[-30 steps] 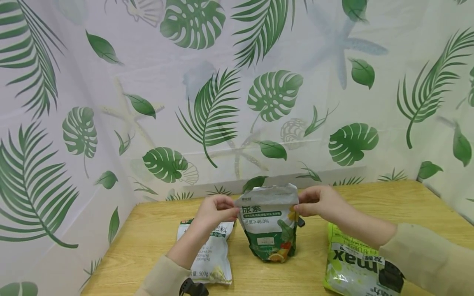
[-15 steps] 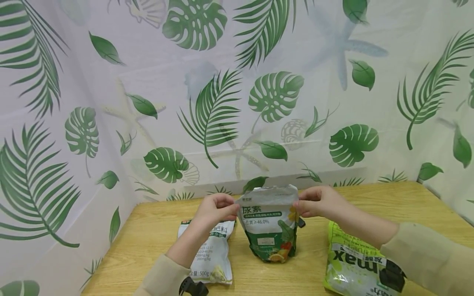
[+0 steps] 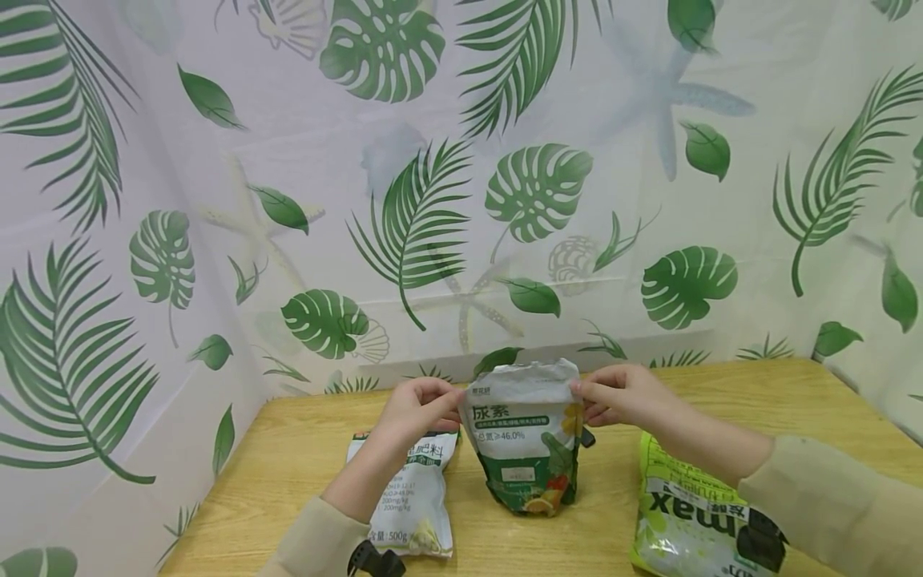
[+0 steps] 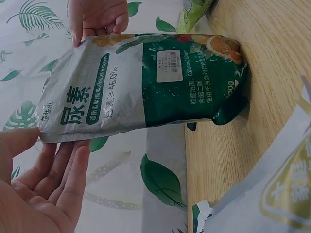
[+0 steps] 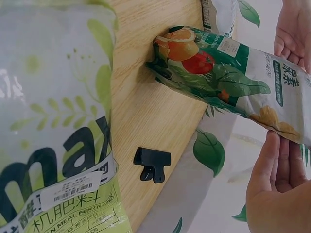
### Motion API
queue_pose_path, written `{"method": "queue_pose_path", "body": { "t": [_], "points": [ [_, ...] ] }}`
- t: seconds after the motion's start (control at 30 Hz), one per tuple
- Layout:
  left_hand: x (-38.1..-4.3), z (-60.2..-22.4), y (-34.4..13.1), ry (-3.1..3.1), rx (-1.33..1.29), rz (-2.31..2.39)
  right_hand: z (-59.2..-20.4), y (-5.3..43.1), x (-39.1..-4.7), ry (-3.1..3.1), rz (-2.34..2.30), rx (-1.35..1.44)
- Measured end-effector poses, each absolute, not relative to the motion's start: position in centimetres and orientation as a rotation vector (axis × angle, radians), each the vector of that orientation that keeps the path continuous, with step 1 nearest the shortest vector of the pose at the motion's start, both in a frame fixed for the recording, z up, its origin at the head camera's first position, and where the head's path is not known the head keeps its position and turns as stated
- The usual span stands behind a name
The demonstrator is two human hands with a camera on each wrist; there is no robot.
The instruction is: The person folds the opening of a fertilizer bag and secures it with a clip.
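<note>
A green and white urea fertilizer bag [image 3: 521, 441] stands upright on the table in the middle of the head view, its silvery top edge creased. My left hand [image 3: 417, 413] pinches the bag's upper left edge between thumb and fingers. At the upper right edge, my right hand [image 3: 634, 397] holds the bag the same way. The left wrist view shows the left thumb in front of the bag [image 4: 160, 82], with fingers behind it. In the right wrist view, the right hand [image 5: 279, 194] is at the printed side edge. Whether the bag's mouth is sealed cannot be seen.
Left of the bag lies a white 500g fertilizer bag [image 3: 414, 509], partly hidden by the left forearm. A lime-green fertilizer bag [image 3: 678, 521] lies at the right under the right forearm. A black binder clip [image 5: 152, 164] rests on the wooden table [image 3: 288, 465] near its back edge.
The right thumb has shifted slightly up along the bag's right edge. The bag's top has straightened a little, and both hands keep their places at its two sides.
</note>
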State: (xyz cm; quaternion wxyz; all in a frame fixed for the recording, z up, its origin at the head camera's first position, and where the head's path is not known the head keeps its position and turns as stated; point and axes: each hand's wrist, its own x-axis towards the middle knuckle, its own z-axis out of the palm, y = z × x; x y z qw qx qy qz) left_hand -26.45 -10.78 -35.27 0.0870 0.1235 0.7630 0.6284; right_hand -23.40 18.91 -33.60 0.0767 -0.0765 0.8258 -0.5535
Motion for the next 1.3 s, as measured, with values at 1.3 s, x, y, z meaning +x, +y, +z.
{"method": "queue_pose_path", "body": {
  "t": [1.3],
  "points": [
    [-26.6, -35.36, -10.22, 2.386, 0.385, 1.837, -34.34, 18.94, -23.77, 2.517, -1.712, -0.302]
  ]
}}
